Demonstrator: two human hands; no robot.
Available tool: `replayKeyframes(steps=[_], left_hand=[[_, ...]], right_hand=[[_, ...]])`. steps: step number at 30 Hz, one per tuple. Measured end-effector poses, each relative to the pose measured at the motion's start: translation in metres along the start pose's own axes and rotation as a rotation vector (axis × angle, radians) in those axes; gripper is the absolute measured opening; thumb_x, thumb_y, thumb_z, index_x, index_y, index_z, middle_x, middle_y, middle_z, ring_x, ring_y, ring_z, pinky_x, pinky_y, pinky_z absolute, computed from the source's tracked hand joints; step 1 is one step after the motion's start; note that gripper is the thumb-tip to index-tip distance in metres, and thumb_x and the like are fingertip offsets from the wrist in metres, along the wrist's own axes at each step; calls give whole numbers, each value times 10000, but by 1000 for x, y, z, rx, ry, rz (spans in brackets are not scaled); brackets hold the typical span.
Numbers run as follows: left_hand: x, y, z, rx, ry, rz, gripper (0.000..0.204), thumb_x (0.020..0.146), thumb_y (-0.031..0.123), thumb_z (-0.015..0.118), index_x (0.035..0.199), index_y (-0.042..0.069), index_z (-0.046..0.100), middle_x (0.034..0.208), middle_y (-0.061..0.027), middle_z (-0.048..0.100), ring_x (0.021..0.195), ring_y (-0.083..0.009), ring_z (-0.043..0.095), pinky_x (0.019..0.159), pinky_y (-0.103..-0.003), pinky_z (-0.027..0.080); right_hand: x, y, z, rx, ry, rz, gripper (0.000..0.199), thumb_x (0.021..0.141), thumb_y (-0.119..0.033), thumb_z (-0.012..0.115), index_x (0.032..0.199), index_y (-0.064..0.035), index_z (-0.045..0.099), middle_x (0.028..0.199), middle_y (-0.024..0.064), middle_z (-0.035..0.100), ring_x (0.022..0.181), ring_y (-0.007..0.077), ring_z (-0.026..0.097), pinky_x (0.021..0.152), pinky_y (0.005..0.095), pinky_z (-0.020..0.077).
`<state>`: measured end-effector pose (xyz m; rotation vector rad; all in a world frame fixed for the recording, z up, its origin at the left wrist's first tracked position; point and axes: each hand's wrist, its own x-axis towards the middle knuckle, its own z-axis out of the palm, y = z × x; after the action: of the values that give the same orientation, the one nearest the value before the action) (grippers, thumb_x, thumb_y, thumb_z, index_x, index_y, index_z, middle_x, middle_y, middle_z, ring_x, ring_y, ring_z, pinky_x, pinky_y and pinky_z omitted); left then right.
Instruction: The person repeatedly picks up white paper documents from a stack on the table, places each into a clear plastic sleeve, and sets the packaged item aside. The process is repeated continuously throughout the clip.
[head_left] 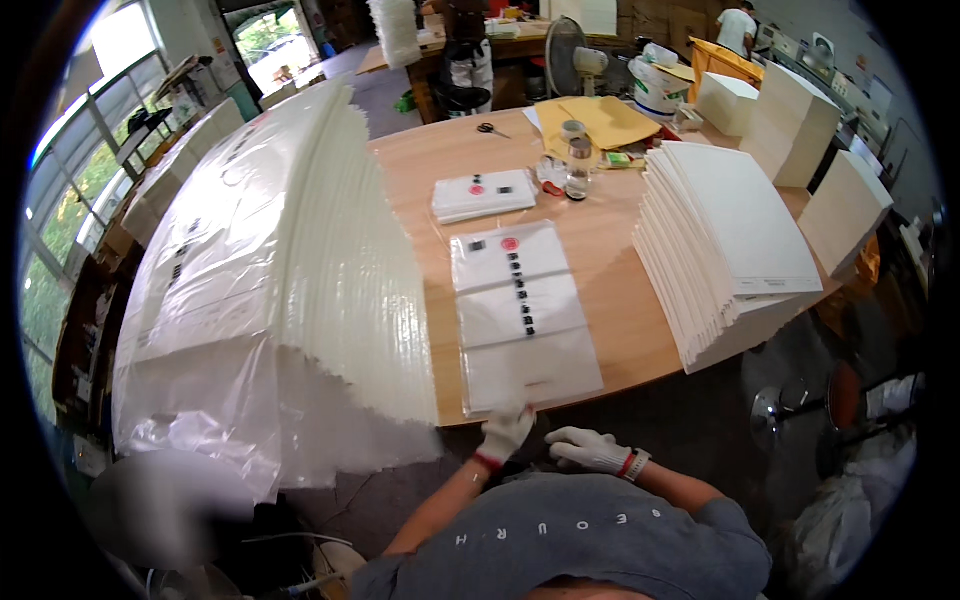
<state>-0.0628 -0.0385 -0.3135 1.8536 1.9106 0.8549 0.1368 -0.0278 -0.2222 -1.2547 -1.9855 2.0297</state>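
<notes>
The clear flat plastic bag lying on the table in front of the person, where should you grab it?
Probably at its near short edge, coming from the person's side. The clear flat plastic bag lies flat on the wooden table, and only that end reaches the table's rim, where the white-gloved left hand already touches it. Fingers could pinch it there.

Clear bag (pixel 522 318) mid-table, red round label (pixel 509 244); folded bags (pixel 483 194) behind.

Daylit workshop: wooden table (pixel 610 260), windows (pixel 70 190) at left, grey floor (pixel 700 420).
</notes>
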Motion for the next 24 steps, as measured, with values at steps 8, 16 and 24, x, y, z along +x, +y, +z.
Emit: replayKeyframes(steps=[8, 16, 24], left_hand=[[114, -23, 6, 165, -231, 176, 295, 821, 351, 533, 817, 69, 619, 861, -162, 611, 898, -346, 544, 777, -453, 428], [133, -43, 23, -300, -275, -8, 238, 864, 281, 480, 898, 52, 535, 808, -200, 593, 776, -374, 570, 688, -412, 438], [182, -21, -55, -957, 144, -409, 144, 893, 187, 475, 823, 75, 531, 713, -34, 598, 539, -79, 500, 467, -233, 393]], right_hand=[[-16, 29, -12, 608, 193, 64, 318, 921, -199, 499, 1167, 1, 474, 867, 53, 552, 686, 110, 527, 629, 236, 476], [113, -2, -35, 965, 212, -133, 349, 885, -271, 565, 1156, -56, 525, 893, 48, 583, 769, 169, 582, 667, 319, 496], [115, 27, -96, -905, 886, -365, 230, 775, -133, 582, 998, -87, 615, 967, 146, 591, 856, 295, 573, 744, 336, 478]])
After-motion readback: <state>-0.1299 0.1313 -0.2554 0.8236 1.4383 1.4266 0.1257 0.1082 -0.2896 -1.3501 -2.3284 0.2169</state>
